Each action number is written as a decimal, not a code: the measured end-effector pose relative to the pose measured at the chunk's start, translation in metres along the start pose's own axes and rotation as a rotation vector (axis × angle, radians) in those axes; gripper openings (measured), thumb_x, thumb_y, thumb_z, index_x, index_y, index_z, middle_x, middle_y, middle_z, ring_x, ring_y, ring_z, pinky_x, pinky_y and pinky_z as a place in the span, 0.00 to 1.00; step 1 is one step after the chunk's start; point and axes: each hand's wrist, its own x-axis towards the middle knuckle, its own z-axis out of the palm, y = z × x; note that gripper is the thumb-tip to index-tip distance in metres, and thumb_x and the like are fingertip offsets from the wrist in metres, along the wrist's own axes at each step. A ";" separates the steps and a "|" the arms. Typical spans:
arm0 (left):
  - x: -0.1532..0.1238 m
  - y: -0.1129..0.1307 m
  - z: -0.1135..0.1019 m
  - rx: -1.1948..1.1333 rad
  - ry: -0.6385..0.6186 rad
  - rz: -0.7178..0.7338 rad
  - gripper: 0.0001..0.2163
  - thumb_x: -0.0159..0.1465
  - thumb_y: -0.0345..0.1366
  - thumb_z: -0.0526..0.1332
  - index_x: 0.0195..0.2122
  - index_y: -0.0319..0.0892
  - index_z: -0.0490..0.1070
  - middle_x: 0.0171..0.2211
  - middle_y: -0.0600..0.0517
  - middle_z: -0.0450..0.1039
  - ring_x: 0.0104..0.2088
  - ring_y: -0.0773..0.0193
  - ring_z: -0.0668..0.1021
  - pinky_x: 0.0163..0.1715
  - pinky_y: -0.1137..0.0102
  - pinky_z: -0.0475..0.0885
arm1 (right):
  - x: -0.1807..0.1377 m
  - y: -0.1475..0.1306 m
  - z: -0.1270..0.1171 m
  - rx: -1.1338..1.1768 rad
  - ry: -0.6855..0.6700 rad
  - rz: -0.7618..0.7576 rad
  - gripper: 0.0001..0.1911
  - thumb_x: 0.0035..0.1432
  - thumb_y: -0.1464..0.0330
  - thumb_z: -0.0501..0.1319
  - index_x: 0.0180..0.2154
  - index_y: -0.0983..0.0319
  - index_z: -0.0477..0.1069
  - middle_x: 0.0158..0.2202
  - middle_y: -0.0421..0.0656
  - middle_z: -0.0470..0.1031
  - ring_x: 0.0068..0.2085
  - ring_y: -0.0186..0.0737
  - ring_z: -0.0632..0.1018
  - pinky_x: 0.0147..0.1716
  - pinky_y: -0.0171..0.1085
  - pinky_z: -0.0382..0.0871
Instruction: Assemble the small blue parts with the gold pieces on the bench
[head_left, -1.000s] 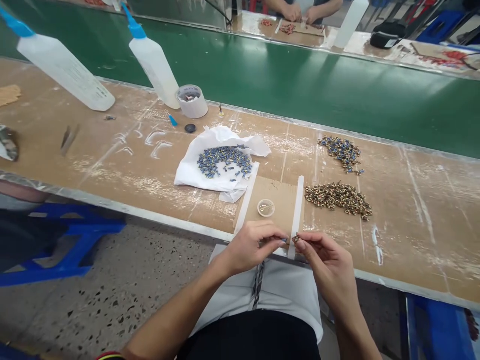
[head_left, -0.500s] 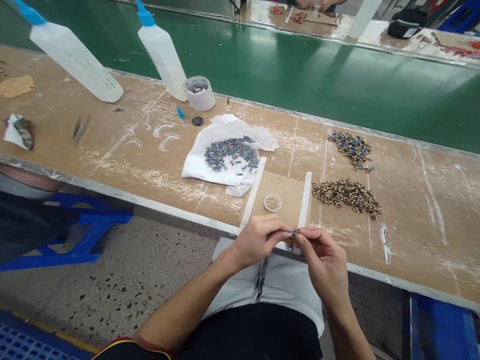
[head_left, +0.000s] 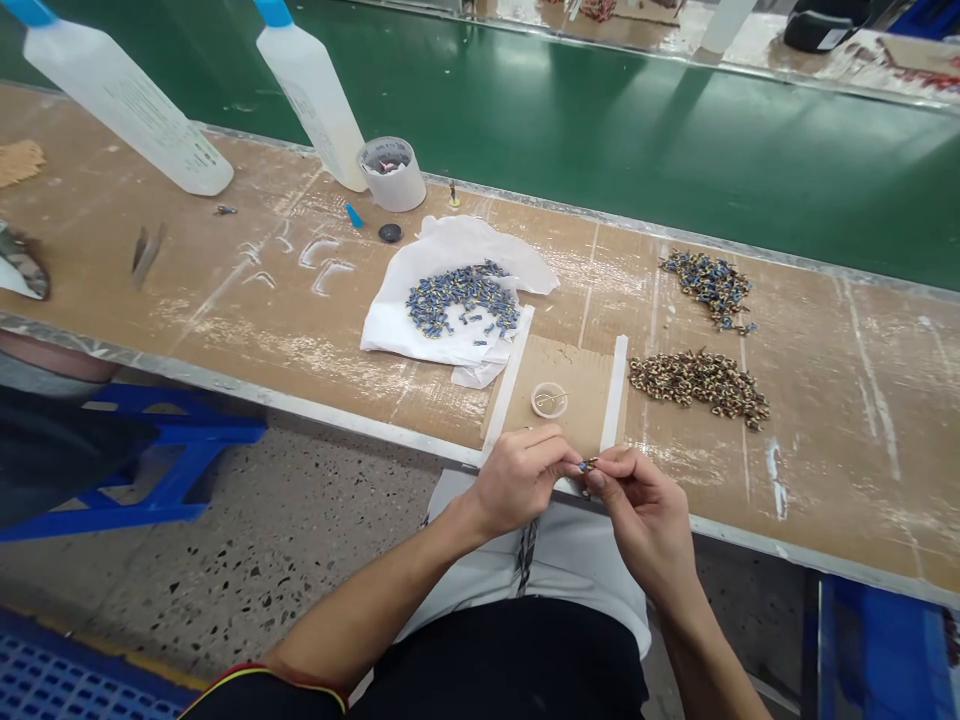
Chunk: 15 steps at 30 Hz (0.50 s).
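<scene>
Between my fingertips, at the table's front edge, is a tiny blue and brown-gold figurine piece (head_left: 587, 465). My left hand (head_left: 521, 475) pinches its blue end, and my right hand (head_left: 641, 515) pinches the other end; much of it is hidden. Just beyond my hands a small round cup (head_left: 549, 400) with a thin stick in it rests on a cardboard mat (head_left: 574, 365) edged by white strips. White paper (head_left: 397, 310) to the left bears a heap of small blue and yellow pieces (head_left: 450, 295). Brown-gold ring-like pieces (head_left: 701, 385) lie to the right, below a heap of blue-brown pieces (head_left: 709, 285).
Two white bottles with blue caps (head_left: 127, 105) (head_left: 311, 100) lean at the back left. Near them are a tape roll (head_left: 401, 188), a black disc (head_left: 390, 233), a blue cone tip (head_left: 354, 215) and a small standing figure (head_left: 454, 195). A green belt (head_left: 600, 150) runs behind the table.
The view has shifted slightly. Both hands keep their pinch on the small piece near the table edge, with only slight finger movement.
</scene>
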 end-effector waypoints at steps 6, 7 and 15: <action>-0.002 -0.002 -0.003 0.008 -0.047 -0.001 0.09 0.68 0.28 0.55 0.31 0.38 0.72 0.26 0.51 0.71 0.26 0.67 0.72 0.28 0.74 0.65 | 0.002 0.003 -0.003 -0.077 -0.055 -0.012 0.10 0.63 0.69 0.61 0.28 0.60 0.66 0.29 0.40 0.68 0.31 0.35 0.70 0.31 0.34 0.65; -0.002 -0.003 -0.003 0.013 -0.056 0.001 0.09 0.68 0.28 0.55 0.31 0.38 0.71 0.26 0.51 0.71 0.26 0.67 0.72 0.28 0.74 0.65 | 0.002 0.003 -0.004 -0.097 -0.073 -0.011 0.10 0.63 0.69 0.61 0.28 0.60 0.66 0.29 0.40 0.68 0.30 0.35 0.70 0.30 0.34 0.65; -0.003 -0.006 -0.008 -0.012 -0.106 0.013 0.08 0.67 0.28 0.56 0.30 0.38 0.70 0.25 0.51 0.70 0.26 0.67 0.72 0.28 0.74 0.66 | 0.010 0.004 -0.010 -0.084 -0.232 0.000 0.12 0.64 0.69 0.60 0.27 0.60 0.64 0.28 0.39 0.66 0.29 0.34 0.69 0.29 0.34 0.64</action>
